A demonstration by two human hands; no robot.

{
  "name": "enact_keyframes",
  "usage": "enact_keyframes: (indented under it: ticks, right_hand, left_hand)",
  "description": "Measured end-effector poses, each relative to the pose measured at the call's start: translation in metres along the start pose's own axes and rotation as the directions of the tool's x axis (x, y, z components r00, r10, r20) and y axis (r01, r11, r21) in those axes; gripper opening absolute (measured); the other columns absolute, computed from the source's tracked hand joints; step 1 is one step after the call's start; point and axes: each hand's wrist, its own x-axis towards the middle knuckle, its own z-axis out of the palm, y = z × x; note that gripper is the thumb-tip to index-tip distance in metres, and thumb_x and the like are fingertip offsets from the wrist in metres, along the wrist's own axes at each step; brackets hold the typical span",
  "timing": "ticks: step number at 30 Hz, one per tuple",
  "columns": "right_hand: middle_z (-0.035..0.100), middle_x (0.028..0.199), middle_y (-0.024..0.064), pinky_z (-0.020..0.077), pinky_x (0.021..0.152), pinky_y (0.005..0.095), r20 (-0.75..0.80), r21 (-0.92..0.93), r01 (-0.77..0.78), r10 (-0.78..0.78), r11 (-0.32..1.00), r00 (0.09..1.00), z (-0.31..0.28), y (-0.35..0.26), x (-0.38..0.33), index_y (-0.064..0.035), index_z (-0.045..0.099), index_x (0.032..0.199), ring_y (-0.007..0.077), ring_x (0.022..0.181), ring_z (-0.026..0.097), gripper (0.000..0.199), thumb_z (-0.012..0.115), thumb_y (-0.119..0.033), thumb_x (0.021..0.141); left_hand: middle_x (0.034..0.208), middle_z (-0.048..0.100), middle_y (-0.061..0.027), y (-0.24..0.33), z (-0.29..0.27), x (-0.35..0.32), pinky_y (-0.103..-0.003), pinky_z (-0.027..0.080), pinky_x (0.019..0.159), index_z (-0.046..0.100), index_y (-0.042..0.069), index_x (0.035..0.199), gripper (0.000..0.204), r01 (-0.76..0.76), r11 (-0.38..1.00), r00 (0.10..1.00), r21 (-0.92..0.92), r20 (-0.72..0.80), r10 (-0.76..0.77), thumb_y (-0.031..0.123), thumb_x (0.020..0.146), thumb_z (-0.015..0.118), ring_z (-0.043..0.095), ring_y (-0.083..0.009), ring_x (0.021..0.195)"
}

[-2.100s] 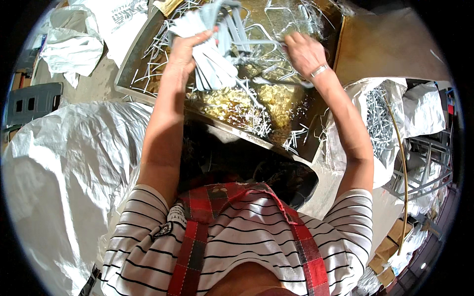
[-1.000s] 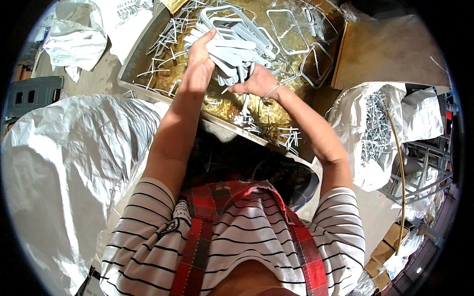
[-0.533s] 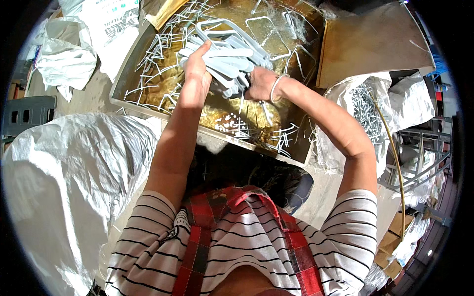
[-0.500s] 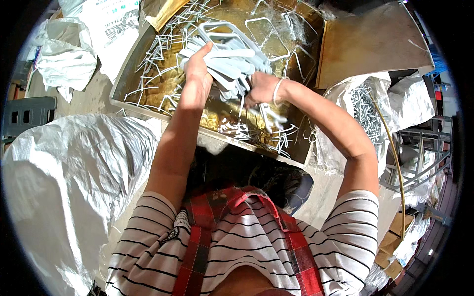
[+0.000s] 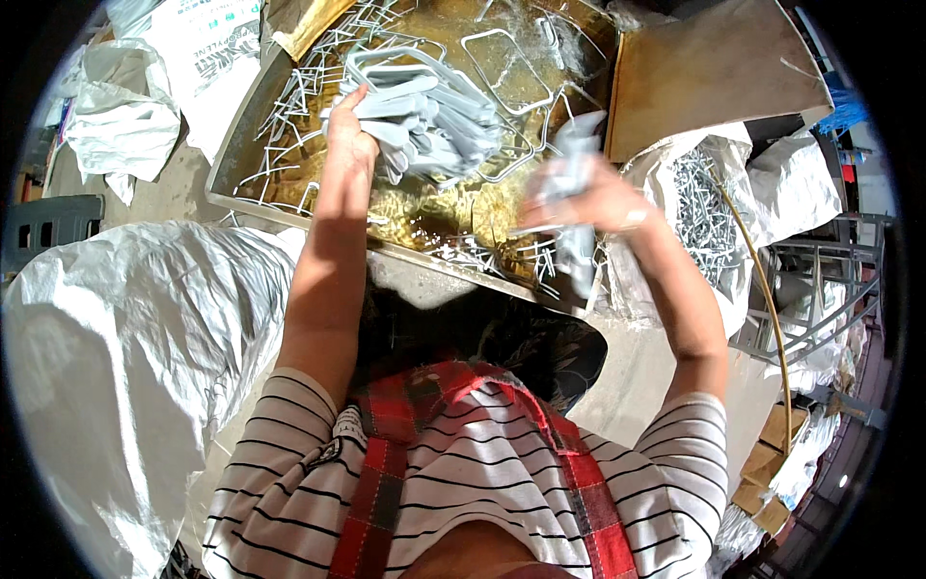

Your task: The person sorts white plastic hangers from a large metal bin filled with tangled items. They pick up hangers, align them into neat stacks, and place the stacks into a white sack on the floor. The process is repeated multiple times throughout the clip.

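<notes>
Over the metal tray (image 5: 241, 207) my left hand (image 5: 349, 135) is closed on a thick bundle of grey bent pieces (image 5: 439, 111). They look like looped strips with flattened, rounded ends. To the right, apart from that bundle, my right hand (image 5: 603, 198) grips a few similar grey pieces (image 5: 579, 261). That hand and its pieces are smeared by motion, so the exact grip is hard to see. Thin pale bent rods (image 5: 280, 125) lie along the tray's left side. A larger looped rod (image 5: 502, 58) rests in the yellowish liquid.
A white sack (image 5: 704, 207) full of small grey metal pieces stands right of the tray. Beside the tray's upper right is a brown panel (image 5: 719, 82). Large white sacks (image 5: 154, 328) lie on the left. A long thin tan rod (image 5: 762, 280) crosses the right side.
My right hand has come away from the bundle, moving right with a few grey pieces in it. My left hand, with the bundle, has shifted slightly left.
</notes>
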Motion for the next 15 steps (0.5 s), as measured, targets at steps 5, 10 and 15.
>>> enact_keyframes:
  ticks: [5, 10, 15]
  right_hand:
    - [0.064, 0.084, 0.0113, 0.0473, 0.066, 0.0310, -0.859, -0.381, -0.209, -0.262, 0.900, 0.439, -0.098, 0.020, -0.132, -0.0008, 0.060, 0.090, 0.0157, 0.079, 0.060, 0.025, 0.065, -0.019, 0.073]
    - [0.044, 0.126, 0.0215, 0.0391, 0.090, 0.0431, -0.946, -0.268, -0.957, -0.161, -0.109, 0.283, -0.190, 0.110, -0.214, -0.0111, 0.034, 0.131, 0.0343, 0.116, 0.043, 0.083, 0.071, -0.044, 0.064]
    - [0.052, 0.115, 0.0251, 0.0408, 0.089, 0.0350, -0.914, -0.404, -0.773, -0.181, 0.489, 0.364, -0.151, 0.069, -0.156, 0.0026, 0.046, 0.119, 0.0347, 0.107, 0.051, 0.060, 0.066, -0.033, 0.076]
  left_hand:
    - [0.090, 0.062, -0.0129, 0.013, 0.004, 0.002, -0.031, 0.047, 0.070, 0.059, -0.007, 0.094, 0.034, -0.424, 0.835, 0.891, 0.351, -0.008, 0.455, 0.005, 0.066, 0.074, 0.058, -0.0195, 0.076]
    - [0.092, 0.063, -0.0197, -0.015, -0.003, -0.008, -0.035, 0.047, 0.077, 0.063, 0.003, 0.092, 0.030, -0.079, -0.229, 0.929, 0.970, 0.155, 0.335, 0.022, 0.069, 0.068, 0.062, -0.0307, 0.086]
    - [0.084, 0.064, -0.0105, -0.070, -0.063, 0.022, -0.036, 0.048, 0.064, 0.062, 0.010, 0.089, 0.018, -0.268, -0.811, 0.916, 0.521, 0.397, -0.048, 0.011, 0.071, 0.056, 0.063, -0.0245, 0.082]
